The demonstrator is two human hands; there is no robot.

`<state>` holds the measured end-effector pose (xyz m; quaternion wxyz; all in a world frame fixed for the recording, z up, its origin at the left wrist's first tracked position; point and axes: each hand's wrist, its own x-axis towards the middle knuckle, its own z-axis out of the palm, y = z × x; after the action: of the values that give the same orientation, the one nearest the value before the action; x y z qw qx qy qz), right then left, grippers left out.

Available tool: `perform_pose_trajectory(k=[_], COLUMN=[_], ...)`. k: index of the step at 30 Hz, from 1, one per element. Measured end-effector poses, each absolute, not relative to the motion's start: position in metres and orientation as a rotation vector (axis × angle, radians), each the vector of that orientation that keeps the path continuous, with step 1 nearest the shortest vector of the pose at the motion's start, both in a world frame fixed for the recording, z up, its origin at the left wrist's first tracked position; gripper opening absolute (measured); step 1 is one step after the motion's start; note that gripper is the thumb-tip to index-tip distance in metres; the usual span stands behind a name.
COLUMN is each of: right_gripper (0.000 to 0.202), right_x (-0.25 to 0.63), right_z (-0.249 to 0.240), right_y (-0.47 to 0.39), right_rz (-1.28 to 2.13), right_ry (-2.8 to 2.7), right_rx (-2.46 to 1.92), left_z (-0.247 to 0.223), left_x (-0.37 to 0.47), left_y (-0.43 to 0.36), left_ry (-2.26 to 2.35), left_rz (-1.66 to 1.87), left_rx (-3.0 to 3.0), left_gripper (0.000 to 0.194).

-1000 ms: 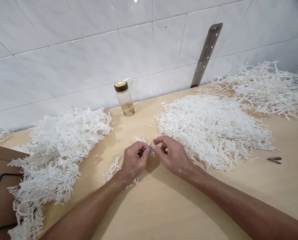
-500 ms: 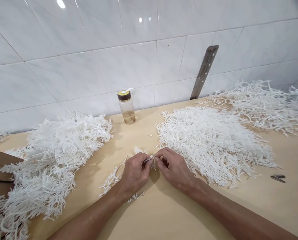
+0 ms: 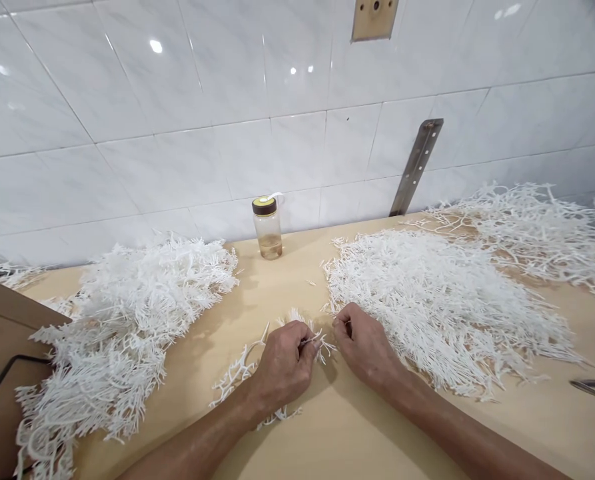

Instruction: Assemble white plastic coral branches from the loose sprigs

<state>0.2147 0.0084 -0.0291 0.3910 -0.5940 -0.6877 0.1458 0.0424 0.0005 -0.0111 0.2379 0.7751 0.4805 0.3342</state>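
Note:
Near the middle of the table, my left hand pinches a white branched plastic sprig between thumb and fingers, its tips sticking out to the right. My right hand is closed, a short gap to the right of the sprig; what its fingertips hold, if anything, is hidden. More white branched pieces lie to the left of my left hand and partly under it. A large pile of small white sprigs spreads just beyond my right hand.
Another white pile covers the left side, beside a brown box. A bottle stands near the tiled wall. Looser white branches lie at the back right, small dark snips at the right.
My right hand has moved away from my left hand, opening a gap between them. More of the sprig in my left hand shows. The view has shifted, so the scene sits lower and further right.

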Motion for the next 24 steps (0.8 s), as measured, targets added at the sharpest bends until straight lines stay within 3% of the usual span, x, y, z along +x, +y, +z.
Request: perform_pose_trajectory(k=[6,11,16,24], right_gripper=[0.021,0.030,0.035,0.028], right_x=[0.224,0.239,0.250,0.232], right_z=[-0.028,-0.019,-0.006,-0.009], right_y=[0.000,-0.001,0.003,0.000], right_rz=[0.772,0.781,0.815,1.279], right_ry=[-1.560,-1.398,-1.337,-1.393], right_rx=[-1.322,-1.322,-1.317,-1.244], left_z=[-0.011,-0.018,-0.018,-0.013], left_x=[0.043,0.042,0.043,0.046], left_y=[0.003,0.010,0.010,0.003], left_ry=[1.286,1.253,1.265,1.284], left_rz=[1.059,1.073,1.054,1.049], left_rx=[1.775,1.589,1.578,1.885], left_gripper=[0.023,0.026,0.022,0.016])
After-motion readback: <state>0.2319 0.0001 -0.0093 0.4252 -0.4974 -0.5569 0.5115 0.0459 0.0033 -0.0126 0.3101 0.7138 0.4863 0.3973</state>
